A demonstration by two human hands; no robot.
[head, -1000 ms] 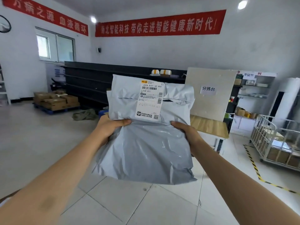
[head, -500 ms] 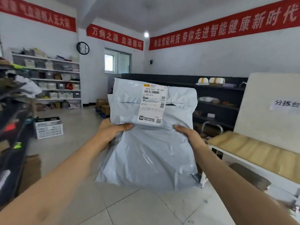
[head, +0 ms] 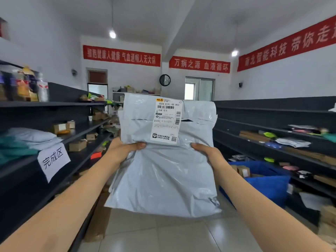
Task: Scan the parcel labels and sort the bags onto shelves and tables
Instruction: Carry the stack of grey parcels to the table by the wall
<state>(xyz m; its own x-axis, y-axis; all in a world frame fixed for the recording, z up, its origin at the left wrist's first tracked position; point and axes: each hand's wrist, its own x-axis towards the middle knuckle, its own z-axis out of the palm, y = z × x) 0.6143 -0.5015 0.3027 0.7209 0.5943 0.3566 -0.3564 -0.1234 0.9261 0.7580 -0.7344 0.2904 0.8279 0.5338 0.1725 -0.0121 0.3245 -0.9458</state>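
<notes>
Holding the grey parcel bag [head: 163,179] upright at mid-view, you pinch its middle from both sides: your left hand [head: 123,150] at 9 o'clock, your right hand [head: 209,153] at 3 o'clock. Each thumb presses the front; the other fingers are hidden behind. Its label [head: 168,120] faces you at 12 o'clock, just above the thumbs, between dark shelves [head: 54,104].
</notes>
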